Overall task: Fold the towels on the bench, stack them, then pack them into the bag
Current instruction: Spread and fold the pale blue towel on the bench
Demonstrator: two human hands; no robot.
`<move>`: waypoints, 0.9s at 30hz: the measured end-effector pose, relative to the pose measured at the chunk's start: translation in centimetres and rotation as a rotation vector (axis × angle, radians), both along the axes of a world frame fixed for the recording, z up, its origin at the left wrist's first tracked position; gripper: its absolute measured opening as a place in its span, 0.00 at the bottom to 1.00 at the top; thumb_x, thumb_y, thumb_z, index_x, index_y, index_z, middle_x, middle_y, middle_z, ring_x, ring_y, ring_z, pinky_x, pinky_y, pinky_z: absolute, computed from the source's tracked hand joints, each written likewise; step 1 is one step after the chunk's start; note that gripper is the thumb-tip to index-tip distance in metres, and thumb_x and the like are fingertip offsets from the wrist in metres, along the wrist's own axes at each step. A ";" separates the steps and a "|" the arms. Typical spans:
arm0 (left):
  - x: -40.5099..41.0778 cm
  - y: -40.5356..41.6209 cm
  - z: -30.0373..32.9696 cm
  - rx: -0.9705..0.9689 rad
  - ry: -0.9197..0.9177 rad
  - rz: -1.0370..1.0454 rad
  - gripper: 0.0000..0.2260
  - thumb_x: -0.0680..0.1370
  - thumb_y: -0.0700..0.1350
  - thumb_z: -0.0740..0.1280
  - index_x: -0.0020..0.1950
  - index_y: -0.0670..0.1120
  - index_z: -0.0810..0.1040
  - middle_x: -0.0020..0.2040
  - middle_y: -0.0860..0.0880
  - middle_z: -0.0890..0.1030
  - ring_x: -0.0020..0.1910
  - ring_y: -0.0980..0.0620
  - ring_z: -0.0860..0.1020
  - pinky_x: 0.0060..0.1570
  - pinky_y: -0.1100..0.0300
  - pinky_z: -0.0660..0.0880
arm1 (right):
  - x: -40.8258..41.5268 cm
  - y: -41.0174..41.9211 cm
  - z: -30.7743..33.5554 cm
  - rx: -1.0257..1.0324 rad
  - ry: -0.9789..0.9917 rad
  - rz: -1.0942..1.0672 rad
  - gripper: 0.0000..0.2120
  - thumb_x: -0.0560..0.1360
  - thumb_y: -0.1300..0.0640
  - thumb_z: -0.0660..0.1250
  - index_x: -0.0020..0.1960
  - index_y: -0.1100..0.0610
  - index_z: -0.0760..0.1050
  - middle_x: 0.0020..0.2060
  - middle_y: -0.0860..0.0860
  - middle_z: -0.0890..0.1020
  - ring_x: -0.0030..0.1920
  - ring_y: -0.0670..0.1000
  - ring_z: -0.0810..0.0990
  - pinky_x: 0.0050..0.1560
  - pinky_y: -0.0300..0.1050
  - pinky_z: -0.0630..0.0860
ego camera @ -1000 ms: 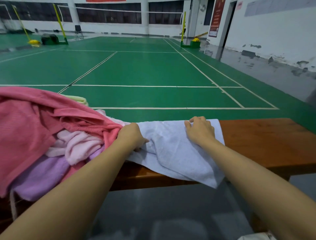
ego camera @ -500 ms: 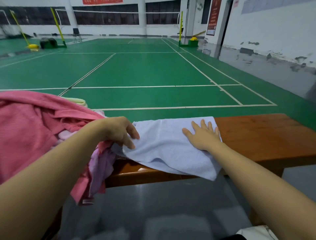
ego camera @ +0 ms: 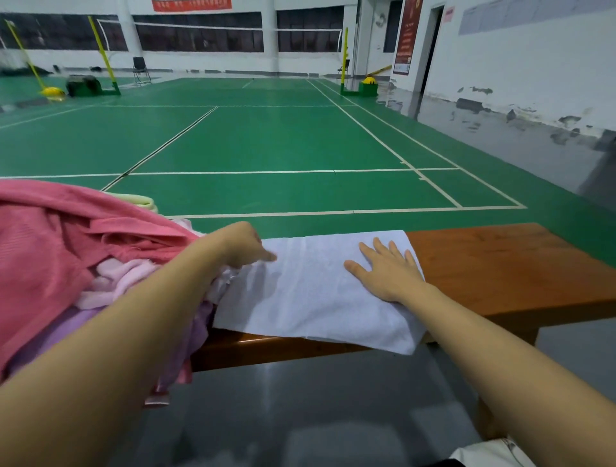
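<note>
Your right hand (ego camera: 388, 271) lies flat, fingers spread, on the pale blue towel (ego camera: 310, 293) across the bench (ego camera: 506, 266). Left hand (ego camera: 245, 245) touches its edge, fingers loosely extended. Pink towels (ego camera: 66, 246) heaped left. Banner writing unreadable.

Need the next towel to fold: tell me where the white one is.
The white towel lies flat on the bench, centre of the head view, right of the pink pile, under the right hand.

No legible text in the sports hall

Lettering is carried by a red banner (ego camera: 191, 4) above the windows and a red vertical sign (ego camera: 407, 36) beside the doorway, but neither can be read; a wall notice (ego camera: 448, 15) is likewise blurred.
</note>
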State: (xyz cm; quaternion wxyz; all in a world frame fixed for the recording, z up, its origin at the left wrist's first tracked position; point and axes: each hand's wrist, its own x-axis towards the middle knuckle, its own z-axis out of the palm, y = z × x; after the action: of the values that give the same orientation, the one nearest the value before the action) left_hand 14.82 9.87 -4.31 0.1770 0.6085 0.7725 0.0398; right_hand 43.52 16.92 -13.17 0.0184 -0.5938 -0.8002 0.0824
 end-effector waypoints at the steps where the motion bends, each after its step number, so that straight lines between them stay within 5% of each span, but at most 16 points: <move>1: 0.7 0.8 -0.8 0.094 -0.017 0.066 0.24 0.78 0.59 0.69 0.59 0.39 0.80 0.58 0.39 0.82 0.55 0.40 0.80 0.53 0.52 0.76 | 0.1 0.0 0.0 -0.002 -0.003 -0.002 0.40 0.76 0.25 0.42 0.82 0.43 0.47 0.82 0.49 0.44 0.82 0.57 0.42 0.79 0.62 0.41; 5: 1.8 2.0 -4.8 0.100 0.258 0.193 0.34 0.80 0.67 0.57 0.64 0.38 0.78 0.65 0.37 0.75 0.65 0.37 0.71 0.63 0.50 0.67 | 1.2 0.4 -0.1 0.018 0.024 0.016 0.40 0.77 0.25 0.43 0.82 0.45 0.50 0.82 0.49 0.48 0.82 0.55 0.46 0.80 0.59 0.45; 8: 1.8 2.4 -5.9 0.141 0.305 0.235 0.36 0.79 0.68 0.58 0.67 0.36 0.74 0.65 0.37 0.74 0.63 0.37 0.70 0.62 0.49 0.67 | 2.0 0.3 0.4 0.235 0.292 -0.137 0.32 0.81 0.33 0.53 0.77 0.51 0.66 0.77 0.53 0.66 0.76 0.57 0.63 0.75 0.54 0.62; 10: 1.6 2.9 -5.5 0.161 0.196 0.241 0.30 0.78 0.66 0.64 0.61 0.39 0.77 0.62 0.38 0.78 0.60 0.38 0.73 0.55 0.50 0.70 | 2.8 0.6 1.0 0.325 0.368 -0.354 0.26 0.81 0.39 0.58 0.71 0.55 0.71 0.70 0.57 0.72 0.69 0.60 0.69 0.66 0.54 0.68; 13: 1.2 3.3 -4.9 0.156 0.001 0.277 0.20 0.76 0.57 0.73 0.48 0.41 0.75 0.55 0.39 0.82 0.47 0.41 0.75 0.45 0.55 0.71 | 4.1 1.4 2.3 0.100 0.176 -0.529 0.28 0.79 0.40 0.64 0.67 0.61 0.72 0.65 0.60 0.74 0.66 0.63 0.72 0.59 0.54 0.73; 16: 1.3 3.1 -4.9 0.205 -0.103 0.279 0.17 0.78 0.54 0.71 0.51 0.40 0.77 0.54 0.40 0.82 0.47 0.42 0.76 0.45 0.56 0.70 | 4.4 2.2 3.2 -0.033 0.126 -0.507 0.18 0.76 0.44 0.68 0.48 0.60 0.76 0.44 0.55 0.80 0.47 0.61 0.80 0.38 0.47 0.72; 21: 1.4 2.8 -4.5 0.385 -0.545 0.340 0.12 0.79 0.50 0.70 0.47 0.41 0.77 0.49 0.41 0.81 0.47 0.42 0.79 0.46 0.56 0.73 | 3.9 2.6 3.9 -0.085 0.316 -0.484 0.18 0.78 0.47 0.68 0.54 0.64 0.75 0.50 0.58 0.79 0.50 0.62 0.79 0.45 0.48 0.73; 24: 1.3 2.6 -4.1 0.542 -0.784 0.433 0.19 0.77 0.51 0.74 0.61 0.43 0.74 0.54 0.44 0.79 0.49 0.45 0.78 0.47 0.56 0.72 | 4.1 2.6 3.4 -0.055 0.692 -0.509 0.26 0.78 0.47 0.69 0.63 0.69 0.74 0.59 0.60 0.80 0.55 0.61 0.80 0.52 0.51 0.76; 27: 1.2 2.3 -3.5 0.640 -0.849 0.445 0.20 0.77 0.52 0.74 0.65 0.49 0.71 0.58 0.45 0.76 0.53 0.45 0.76 0.52 0.54 0.72 | 3.9 2.0 3.7 0.025 0.933 -0.505 0.20 0.77 0.51 0.72 0.58 0.65 0.73 0.55 0.56 0.79 0.51 0.54 0.75 0.50 0.47 0.72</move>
State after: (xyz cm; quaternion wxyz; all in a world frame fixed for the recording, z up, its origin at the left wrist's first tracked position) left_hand 16.05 12.16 -7.81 0.2660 0.3851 0.6928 0.5486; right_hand 47.40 18.93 -9.49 0.3989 -0.6678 -0.5400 0.3215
